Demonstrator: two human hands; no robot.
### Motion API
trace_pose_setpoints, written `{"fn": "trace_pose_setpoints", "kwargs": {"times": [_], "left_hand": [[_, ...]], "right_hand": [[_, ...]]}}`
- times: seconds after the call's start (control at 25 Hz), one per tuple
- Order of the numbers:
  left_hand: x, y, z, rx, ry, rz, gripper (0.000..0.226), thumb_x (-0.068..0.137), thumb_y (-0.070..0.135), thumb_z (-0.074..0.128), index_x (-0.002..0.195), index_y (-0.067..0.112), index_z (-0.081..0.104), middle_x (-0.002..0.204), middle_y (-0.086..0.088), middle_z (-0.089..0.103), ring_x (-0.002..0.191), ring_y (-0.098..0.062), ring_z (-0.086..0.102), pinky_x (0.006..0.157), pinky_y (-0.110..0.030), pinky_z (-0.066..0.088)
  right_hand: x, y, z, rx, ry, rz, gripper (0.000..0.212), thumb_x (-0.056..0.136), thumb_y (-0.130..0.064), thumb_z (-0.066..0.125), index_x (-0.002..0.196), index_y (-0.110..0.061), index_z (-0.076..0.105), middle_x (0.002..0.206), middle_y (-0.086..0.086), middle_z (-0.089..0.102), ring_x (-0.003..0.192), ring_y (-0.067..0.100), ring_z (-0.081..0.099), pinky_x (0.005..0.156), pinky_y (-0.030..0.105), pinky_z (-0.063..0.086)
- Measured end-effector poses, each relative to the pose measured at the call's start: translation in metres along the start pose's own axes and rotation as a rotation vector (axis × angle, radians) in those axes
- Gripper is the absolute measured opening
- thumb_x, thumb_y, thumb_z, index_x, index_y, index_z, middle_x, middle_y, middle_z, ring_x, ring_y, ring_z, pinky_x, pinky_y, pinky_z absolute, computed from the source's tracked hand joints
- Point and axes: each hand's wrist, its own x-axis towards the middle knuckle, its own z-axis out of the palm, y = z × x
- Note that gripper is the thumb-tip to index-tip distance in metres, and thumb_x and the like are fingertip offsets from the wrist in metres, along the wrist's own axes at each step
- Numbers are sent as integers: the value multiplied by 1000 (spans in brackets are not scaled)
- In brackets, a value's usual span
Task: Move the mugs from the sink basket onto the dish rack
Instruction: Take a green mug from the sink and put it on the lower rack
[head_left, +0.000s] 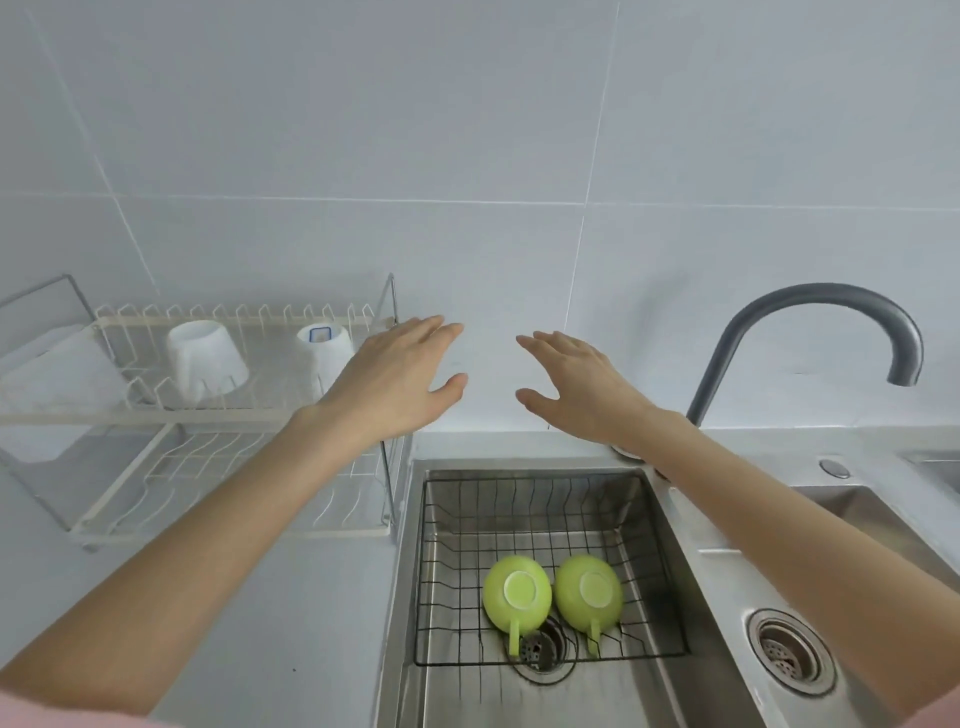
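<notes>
Two white mugs (208, 358) already sit inverted on the dish rack (244, 415). Two green mugs (553, 592) remain upturned in the sink basket (550, 499). Your left hand (400, 384) and right hand (576, 384) hover spread, empty.

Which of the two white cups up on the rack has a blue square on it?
The right white cup, beside the left hand, has a blue square outline on its upturned bottom. The left white cup is plain.

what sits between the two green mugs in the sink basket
Nothing: in the head view the left green mug and the right green mug sit side by side, almost touching.
</notes>
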Motion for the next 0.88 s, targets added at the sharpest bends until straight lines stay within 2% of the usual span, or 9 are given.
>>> {"fn": "trace_pose_setpoints", "kwargs": {"times": [0.2, 0.48, 0.68, 0.76, 0.88], "left_hand": [[11, 41, 54, -76, -116, -20, 56, 92, 37, 38, 143, 19, 22, 155, -2, 23, 142, -17, 22, 113, -34, 23], [21, 83, 134, -273, -302, -111, 56, 92, 37, 39, 142, 20, 22, 153, 2, 26, 137, -18, 31, 109, -35, 30], [28, 96, 187, -385, -395, -210, 55, 92, 37, 41, 141, 19, 26, 151, -2, 32, 137, -21, 32, 112, -41, 30], [29, 99, 212, -455, -431, -273, 54, 92, 35, 42, 140, 17, 28, 149, -4, 35, 135, -21, 36, 112, -39, 31], [26, 107, 251, -549, -516, -363, 53, 92, 31, 45, 140, 13, 29, 148, -7, 38, 134, -22, 38, 111, -34, 31]], "right_hand": [[-20, 56, 23, 78, -97, 75, 62, 93, -34, 45, 146, -17, 18, 156, 9, 22, 145, 25, 16, 119, 39, 16], [-38, 123, 65, 236, -209, 161, 61, 92, -29, 47, 145, -13, 23, 150, 9, 33, 139, 27, 27, 113, 37, 21], [-41, 160, 98, 398, -261, 280, 58, 92, -28, 47, 144, -13, 26, 146, 12, 39, 129, 27, 42, 103, 31, 34], [-43, 170, 117, 475, -285, 361, 57, 93, -27, 46, 144, -15, 26, 143, 13, 42, 125, 28, 46, 97, 28, 36], [-50, 181, 151, 604, -324, 498, 55, 93, -27, 45, 144, -16, 26, 147, 10, 39, 133, 25, 39, 106, 31, 33]]}}
